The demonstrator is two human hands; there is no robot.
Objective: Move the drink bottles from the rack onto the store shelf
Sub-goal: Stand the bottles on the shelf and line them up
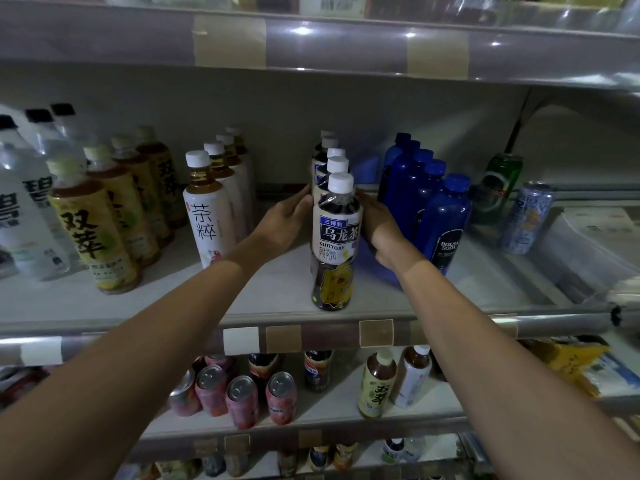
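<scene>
A row of dark plastic oolong-tea bottles with white caps (pixel 334 233) stands upright on the grey store shelf (pixel 263 296), between white-labelled tea bottles (pixel 207 216) and blue soda bottles (pixel 443 216); the left hand (pixel 287 223) and right hand (pixel 381 230) press against the row's sides, fingers nearly straight, curled round nothing.

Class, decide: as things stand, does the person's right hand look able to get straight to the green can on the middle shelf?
Probably not straight across. The right hand lies against the oolong tea row, and the blue soda bottles stand between it and the green can.
</scene>
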